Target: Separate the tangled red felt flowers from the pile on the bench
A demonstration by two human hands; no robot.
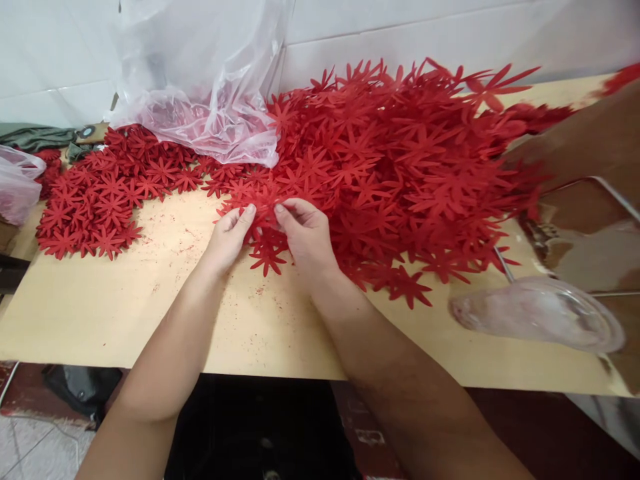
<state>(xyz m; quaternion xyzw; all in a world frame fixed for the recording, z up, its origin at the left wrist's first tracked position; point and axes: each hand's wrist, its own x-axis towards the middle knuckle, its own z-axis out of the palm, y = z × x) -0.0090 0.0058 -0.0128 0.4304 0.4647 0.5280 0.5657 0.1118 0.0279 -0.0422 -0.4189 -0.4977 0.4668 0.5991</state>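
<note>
My left hand point(233, 233) pinches the left side of a red petalled piece point(261, 205) between thumb and fingers. Opposite it, my right hand point(304, 230) grips the right side of the same piece, thumb on top. Both hands are at the near edge of a large heap of red flower-shaped pieces point(380, 167), with a gap between their fingertips. Just below them, a red flower shape point(267, 257) lies on the table. Flatter red flowers point(100, 200) lie in layered stacks at the left.
A crumpled clear plastic bag point(210, 120) stands against the tiled wall behind the flowers. A clear plastic cup point(540, 313) lies on its side on the table point(125, 313) at the right, near a brown box point(590, 160). Another plastic bag point(17, 183) is at the far left.
</note>
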